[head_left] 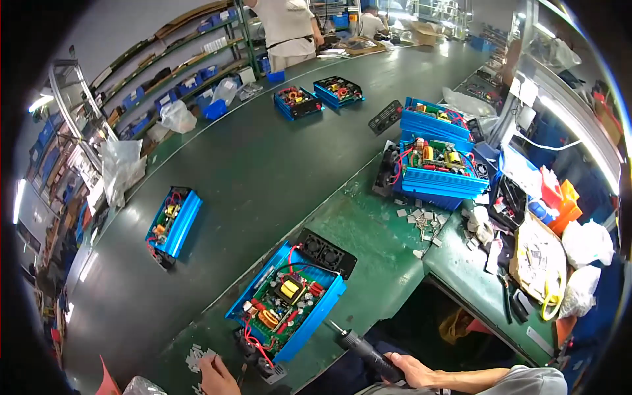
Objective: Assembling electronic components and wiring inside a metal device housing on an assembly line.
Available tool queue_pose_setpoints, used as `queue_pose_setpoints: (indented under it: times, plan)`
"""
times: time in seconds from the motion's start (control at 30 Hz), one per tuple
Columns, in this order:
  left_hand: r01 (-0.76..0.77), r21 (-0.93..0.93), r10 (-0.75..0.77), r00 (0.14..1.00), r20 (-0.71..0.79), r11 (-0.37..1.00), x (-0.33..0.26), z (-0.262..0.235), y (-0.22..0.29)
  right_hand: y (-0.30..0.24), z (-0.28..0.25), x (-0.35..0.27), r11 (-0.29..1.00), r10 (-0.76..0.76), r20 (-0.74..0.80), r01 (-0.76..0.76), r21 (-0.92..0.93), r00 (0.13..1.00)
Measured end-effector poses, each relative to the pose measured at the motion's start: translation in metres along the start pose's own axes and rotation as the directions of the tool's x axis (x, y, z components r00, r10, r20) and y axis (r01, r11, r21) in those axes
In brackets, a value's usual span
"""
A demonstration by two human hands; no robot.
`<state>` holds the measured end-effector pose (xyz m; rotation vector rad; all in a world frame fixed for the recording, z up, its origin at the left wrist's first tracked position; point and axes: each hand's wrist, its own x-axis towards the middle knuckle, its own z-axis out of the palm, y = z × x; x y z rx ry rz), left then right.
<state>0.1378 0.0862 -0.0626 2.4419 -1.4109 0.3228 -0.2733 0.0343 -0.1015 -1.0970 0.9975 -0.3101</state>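
Observation:
In my right hand point(413, 371) is a black electric screwdriver point(368, 353), its bit pointing toward an open blue power inverter point(289, 299) on the green bench. This inverter shows its circuit board, red wires and a black end plate with two fans point(327, 254) folded out at the far side. My left hand point(217, 378) is at the near left edge of the bench, fingers drawn together at a small pile of flat grey pieces point(197, 359). Whatever lies between those fingertips is too small to make out.
Two open inverters point(438, 178) are stacked at the right beside scattered grey pieces point(426, 221). Another inverter point(172, 224) lies on the dark belt point(237, 178), with two more point(297, 103) farther off. Pliers point(507, 299) and bags crowd the right side. A person point(286, 29) stands beyond.

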Motion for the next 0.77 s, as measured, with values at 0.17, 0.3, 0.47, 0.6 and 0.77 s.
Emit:
queue_pose_setpoints:
  times: [0.17, 0.3, 0.47, 0.6, 0.77]
  plan:
    - [0.223, -0.709, -0.2, 0.973, 0.117, 0.669, 0.003, -0.035, 0.061, 0.006, 0.0, -0.007, 0.999, -0.037, -0.001, 0.037, -0.035, 0.999]
    - [0.169, -0.834, -0.009, 0.981, 0.193, 0.525, 0.013, -0.045, 0.103, 0.0, -0.001, -0.008, 0.997, -0.062, 0.035, 0.063, -0.04, 0.997]
    - [0.21, -0.845, 0.152, 0.935, 0.321, 0.492, 0.03, -0.03, 0.134, 0.004, -0.001, -0.006, 0.981, -0.147, 0.043, 0.151, -0.123, 0.988]
    - [0.111, -0.663, 0.158, 0.93, 0.332, 0.74, 0.039, -0.023, 0.15, -0.01, -0.001, -0.003, 0.985, -0.114, 0.106, 0.126, -0.115, 0.988]
    - [-0.026, -0.513, 0.202, 0.935, 0.291, 0.858, 0.044, -0.022, 0.154, -0.018, 0.008, 0.003, 0.978, -0.181, 0.065, 0.187, -0.093, 0.981]
